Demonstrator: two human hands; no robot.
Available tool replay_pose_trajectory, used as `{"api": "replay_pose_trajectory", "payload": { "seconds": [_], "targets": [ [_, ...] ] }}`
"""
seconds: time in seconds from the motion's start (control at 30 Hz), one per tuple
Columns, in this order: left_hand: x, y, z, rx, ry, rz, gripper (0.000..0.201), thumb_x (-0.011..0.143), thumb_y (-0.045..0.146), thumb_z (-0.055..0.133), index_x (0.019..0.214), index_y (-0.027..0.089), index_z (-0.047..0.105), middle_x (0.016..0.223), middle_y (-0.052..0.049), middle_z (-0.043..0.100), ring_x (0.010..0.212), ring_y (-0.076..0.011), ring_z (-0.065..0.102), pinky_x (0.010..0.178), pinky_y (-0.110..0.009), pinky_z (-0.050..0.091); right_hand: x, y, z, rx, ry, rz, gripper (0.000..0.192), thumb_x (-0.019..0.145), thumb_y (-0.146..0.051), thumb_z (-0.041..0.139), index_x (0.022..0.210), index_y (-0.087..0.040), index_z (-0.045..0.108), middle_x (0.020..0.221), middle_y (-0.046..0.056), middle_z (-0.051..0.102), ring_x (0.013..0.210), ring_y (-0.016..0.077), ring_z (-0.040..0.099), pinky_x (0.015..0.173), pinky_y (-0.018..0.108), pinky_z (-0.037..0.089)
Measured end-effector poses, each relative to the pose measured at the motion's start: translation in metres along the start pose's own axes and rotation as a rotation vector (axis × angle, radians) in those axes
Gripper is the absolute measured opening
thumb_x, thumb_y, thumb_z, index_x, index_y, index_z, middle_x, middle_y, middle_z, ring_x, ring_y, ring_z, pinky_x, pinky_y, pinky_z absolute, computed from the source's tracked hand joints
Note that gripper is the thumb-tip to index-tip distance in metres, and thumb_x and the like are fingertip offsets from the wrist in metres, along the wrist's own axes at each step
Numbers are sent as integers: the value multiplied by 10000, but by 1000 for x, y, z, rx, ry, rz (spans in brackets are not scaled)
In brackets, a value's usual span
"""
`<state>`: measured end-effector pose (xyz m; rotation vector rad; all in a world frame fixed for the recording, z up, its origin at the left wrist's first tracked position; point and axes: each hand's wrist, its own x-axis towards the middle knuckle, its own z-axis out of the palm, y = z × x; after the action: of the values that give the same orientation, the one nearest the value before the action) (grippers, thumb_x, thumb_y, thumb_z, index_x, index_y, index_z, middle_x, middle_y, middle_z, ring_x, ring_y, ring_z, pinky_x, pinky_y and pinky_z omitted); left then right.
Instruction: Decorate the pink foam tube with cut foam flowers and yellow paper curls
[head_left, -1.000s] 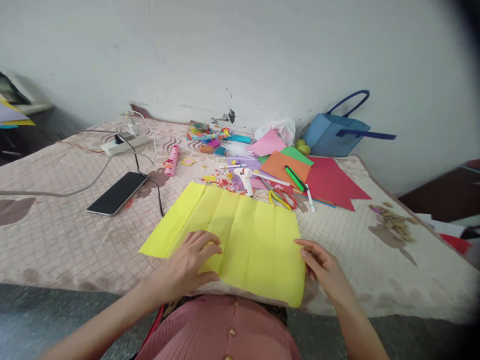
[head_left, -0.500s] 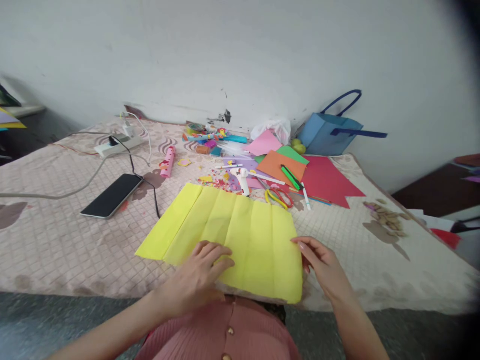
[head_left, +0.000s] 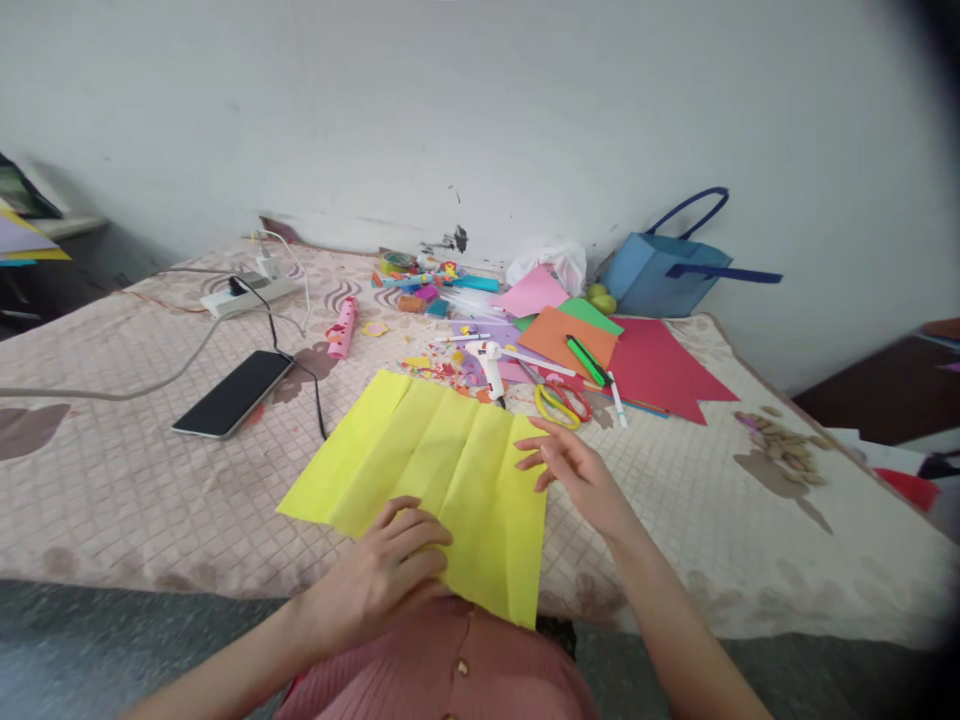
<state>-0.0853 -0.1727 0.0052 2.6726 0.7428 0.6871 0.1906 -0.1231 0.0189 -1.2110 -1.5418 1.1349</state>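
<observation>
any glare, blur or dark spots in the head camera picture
Head view, right edge: a dark, blurred patch covers the corner; head view, middle: soft light, faint shading along the folds of the yellow sheet; head view, left: no strong glare on the black phone; head view, right: the brown pile lacks crisp detail.

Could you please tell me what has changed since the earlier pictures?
The right hand has moved left and farther from the body, over the creased yellow paper, whose right edge has shifted left; whether it grips is unclear. The left hand stays at the paper's near side. The smartphone, glue gun and scissors stayed put.
</observation>
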Motion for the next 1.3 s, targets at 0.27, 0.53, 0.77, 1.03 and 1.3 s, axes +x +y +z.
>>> {"api": "replay_pose_trajectory", "payload": {
  "seconds": [0.27,0.53,0.77,1.03,1.3],
  "targets": [
    [-14,-72,-46,292,297,-575,224,873,346,455,1002,178,528,977,-92,608,921,-231,574,799,-358,446,17,35,-29,-727,193,-188,269,827,-276,491,1069,-199,582,1054,104,611,986,250,560,795,408,486],
    [4,-120,-58,401,-6,-886,381,811,391,476,1085,126,484,1014,-156,584,917,-307,575,750,-390,411,52,47,-21,-775,147,-265,237,809,-246,505,1027,-196,584,997,99,628,934,251,580,864,426,447],
    [14,-129,-64,299,-100,-964,310,723,429,542,903,178,518,854,-74,627,785,-250,591,595,-294,361,116,51,-6,-760,184,-219,264,803,-355,542,972,-158,588,850,77,653,715,181,607,686,313,477],
    [13,-138,-67,206,-29,-866,125,710,314,521,701,189,518,755,-48,630,712,-204,584,579,-278,358,157,54,11,-789,171,-220,213,757,-323,579,876,-149,610,813,84,651,723,200,587,681,326,450],
    [12,-149,-72,7,10,-921,301,684,380,575,902,176,534,796,-47,661,700,-198,622,584,-280,422,129,46,-16,-752,189,-163,285,831,-364,492,992,-145,578,861,89,670,700,178,617,643,291,469]
  ]
}}
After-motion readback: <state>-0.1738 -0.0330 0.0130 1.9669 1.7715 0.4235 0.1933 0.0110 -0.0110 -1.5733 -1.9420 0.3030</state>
